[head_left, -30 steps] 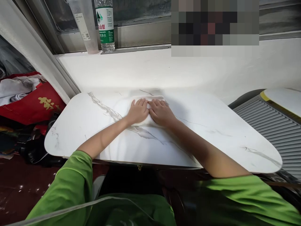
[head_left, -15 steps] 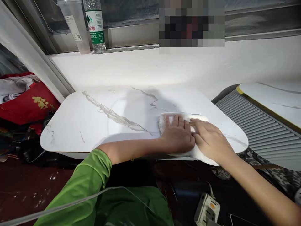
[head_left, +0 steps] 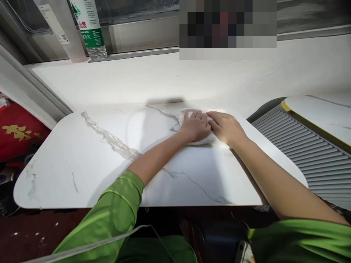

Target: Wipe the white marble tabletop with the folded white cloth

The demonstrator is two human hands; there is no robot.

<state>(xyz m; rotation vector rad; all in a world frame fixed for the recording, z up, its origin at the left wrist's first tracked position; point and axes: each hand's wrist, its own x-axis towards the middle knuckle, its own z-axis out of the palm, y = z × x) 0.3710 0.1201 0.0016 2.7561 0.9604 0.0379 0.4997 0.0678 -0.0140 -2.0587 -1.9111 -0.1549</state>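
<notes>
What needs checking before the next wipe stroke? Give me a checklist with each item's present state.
1. Both palms flat on the white cloth: ok; left hand and right hand press it side by side.
2. Cloth fully on the marble tabletop: ok.
3. Tabletop free of loose things in the cloth's path: ok.
4. Water bottle and plastic cup away from the hands: ok, back on the windowsill.
5. Cloth damp or dry: cannot tell.

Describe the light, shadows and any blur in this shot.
Head view: bright light on the sill; arms shadow the table beneath them; the left hand and right hand on the cloth look sharp; one patch is pixelated at top; edges bow.
</notes>
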